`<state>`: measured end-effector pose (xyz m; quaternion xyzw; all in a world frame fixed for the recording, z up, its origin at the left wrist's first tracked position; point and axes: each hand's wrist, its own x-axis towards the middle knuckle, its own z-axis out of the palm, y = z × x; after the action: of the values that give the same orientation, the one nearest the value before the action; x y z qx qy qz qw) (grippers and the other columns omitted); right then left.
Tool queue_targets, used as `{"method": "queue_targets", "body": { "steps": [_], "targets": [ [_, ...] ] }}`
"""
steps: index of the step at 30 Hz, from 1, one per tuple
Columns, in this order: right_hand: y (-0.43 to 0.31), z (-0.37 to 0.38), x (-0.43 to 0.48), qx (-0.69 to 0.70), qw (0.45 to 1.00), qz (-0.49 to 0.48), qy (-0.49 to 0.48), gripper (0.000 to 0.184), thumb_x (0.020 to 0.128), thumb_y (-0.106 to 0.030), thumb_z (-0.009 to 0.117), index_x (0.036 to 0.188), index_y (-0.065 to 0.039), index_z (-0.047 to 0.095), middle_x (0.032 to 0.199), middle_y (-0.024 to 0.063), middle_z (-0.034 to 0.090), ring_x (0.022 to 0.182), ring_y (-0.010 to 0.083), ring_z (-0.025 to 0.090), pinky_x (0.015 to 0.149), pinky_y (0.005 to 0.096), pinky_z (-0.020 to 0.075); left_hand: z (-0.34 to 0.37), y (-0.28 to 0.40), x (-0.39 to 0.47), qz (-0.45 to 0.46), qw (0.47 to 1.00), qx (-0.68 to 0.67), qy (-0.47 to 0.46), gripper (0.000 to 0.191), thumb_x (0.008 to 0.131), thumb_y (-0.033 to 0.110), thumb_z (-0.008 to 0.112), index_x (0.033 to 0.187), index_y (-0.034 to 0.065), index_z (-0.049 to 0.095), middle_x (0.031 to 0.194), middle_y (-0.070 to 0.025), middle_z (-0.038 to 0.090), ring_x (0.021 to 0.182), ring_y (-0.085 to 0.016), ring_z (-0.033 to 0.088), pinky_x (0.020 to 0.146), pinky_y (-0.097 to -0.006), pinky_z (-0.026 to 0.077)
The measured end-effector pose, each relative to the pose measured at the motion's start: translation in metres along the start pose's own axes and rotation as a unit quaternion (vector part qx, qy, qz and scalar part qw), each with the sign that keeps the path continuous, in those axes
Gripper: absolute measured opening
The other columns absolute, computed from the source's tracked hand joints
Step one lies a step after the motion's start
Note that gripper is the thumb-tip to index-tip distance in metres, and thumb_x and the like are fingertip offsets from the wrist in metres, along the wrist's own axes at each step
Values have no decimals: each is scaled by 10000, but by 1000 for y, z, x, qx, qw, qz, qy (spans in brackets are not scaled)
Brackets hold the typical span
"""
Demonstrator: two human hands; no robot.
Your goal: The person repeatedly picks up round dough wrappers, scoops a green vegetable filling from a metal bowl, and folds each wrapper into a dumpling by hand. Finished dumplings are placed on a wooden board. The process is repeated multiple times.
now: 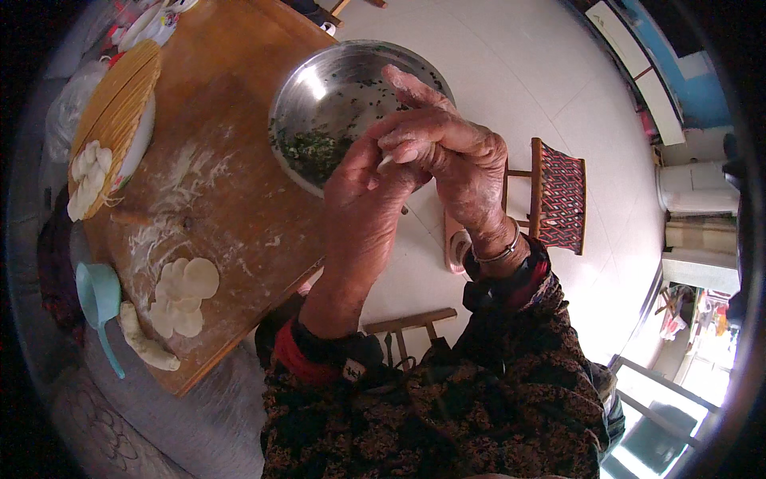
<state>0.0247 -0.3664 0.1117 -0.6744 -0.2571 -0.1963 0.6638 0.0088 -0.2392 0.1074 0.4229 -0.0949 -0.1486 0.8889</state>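
My left hand (365, 206) and my right hand (470, 143) are pressed together above the near side of a steel bowl (335, 75). A small edge of white dough (386, 161) shows between the fingers; the hands hide the rest of it. Flour dusts my right fingers, and one finger points up and away. Chopped green filling (314, 149) lies in the bowl, with bits stuck along its wall. On the wooden table (239, 167), left of my hands, is a cluster of overlapping round dough wrappers (185, 293). Beside them lies a roll of dough (146, 341).
Shaped dumplings (90, 179) rest on a round straw tray (122, 111) at the table's left. A turquoise ladle (99, 293) lies at the table edge. To the right, a woven-seat stool (559, 197) stands on the tiled floor (604, 120). Loose flour (155, 239) streaks the table.
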Motion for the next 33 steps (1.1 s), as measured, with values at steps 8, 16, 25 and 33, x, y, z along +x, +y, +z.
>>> {"method": "queue_targets", "body": {
  "steps": [8,16,25,33],
  "targets": [
    [-9,3,-6,77,989,119,32,121,733,-108,742,850,-78,734,1058,67,692,1222,262,518,1100,450,324,-1,-1,1,34,998,-28,-34,378,918,127,616,1259,19,493,1207,-63,544,1106,-133,535,950,-294,448],
    [-2,1,0,14,999,36,11,247,728,-176,752,954,-78,741,1061,68,685,1241,256,485,1134,453,245,0,2,4,38,995,-63,-66,377,906,106,619,1253,21,499,1202,-61,544,1137,-141,507,973,-314,419],
    [-2,-2,0,-3,1000,16,-25,271,738,-170,755,996,-87,734,1164,79,645,1327,291,395,1107,433,281,2,2,2,7,989,-138,-60,365,888,72,613,1233,32,504,1190,-67,547,1121,-157,515,986,-326,399],
    [-31,-9,-1,-201,975,-52,72,349,648,-112,808,986,-79,727,994,60,658,941,226,591,849,339,482,1,11,-4,109,994,-13,-25,360,878,19,615,1218,20,499,1162,-90,551,1061,-163,548,952,-308,443]
  ]
}}
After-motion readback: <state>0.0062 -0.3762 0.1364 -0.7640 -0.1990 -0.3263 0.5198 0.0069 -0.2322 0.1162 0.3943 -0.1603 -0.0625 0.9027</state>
